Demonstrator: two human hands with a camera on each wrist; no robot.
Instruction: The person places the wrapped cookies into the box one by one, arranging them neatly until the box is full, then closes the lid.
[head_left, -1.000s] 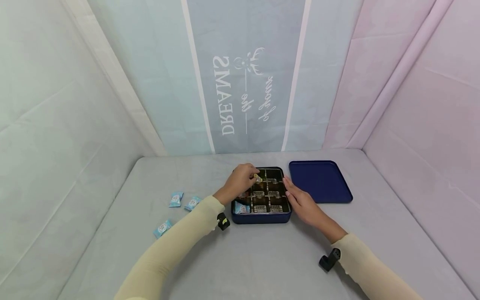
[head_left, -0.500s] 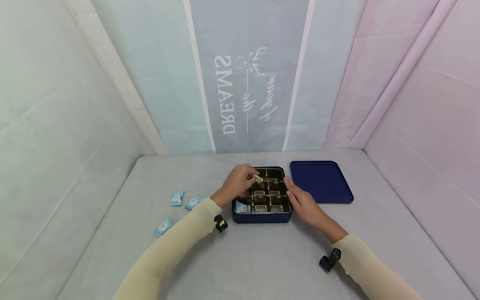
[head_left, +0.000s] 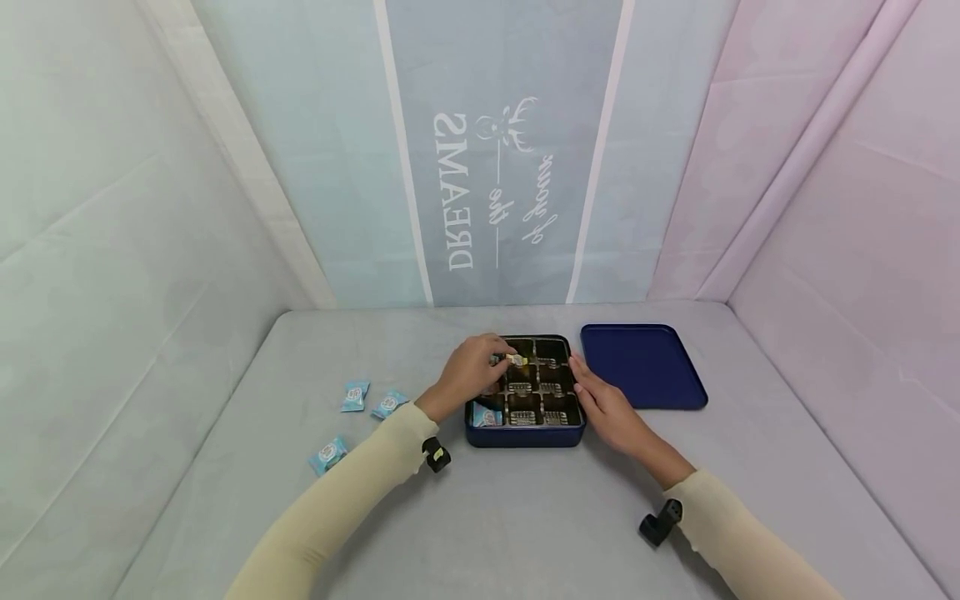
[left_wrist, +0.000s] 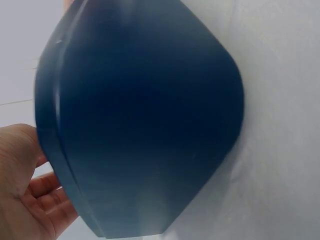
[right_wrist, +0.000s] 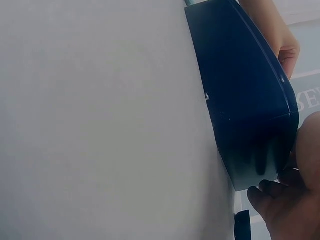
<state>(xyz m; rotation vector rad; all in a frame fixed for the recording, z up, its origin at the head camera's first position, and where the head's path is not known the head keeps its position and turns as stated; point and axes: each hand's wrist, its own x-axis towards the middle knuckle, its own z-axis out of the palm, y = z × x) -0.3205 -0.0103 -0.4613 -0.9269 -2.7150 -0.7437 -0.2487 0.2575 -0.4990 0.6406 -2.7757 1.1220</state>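
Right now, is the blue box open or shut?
Open: the head view shows the divided tray inside the box, and the blue lid lying off it on the table.

A pale grey table [head_left: 525, 517] supports an open dark blue box [head_left: 525, 437]; a blue lid [head_left: 641, 367] lies flat just right of it, three light-blue packets [head_left: 356, 396] to its left.

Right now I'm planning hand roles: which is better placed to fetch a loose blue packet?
Left hand, probably: nearer the loose packets, though pinching a yellow packet; the right hand touches the box's right side.
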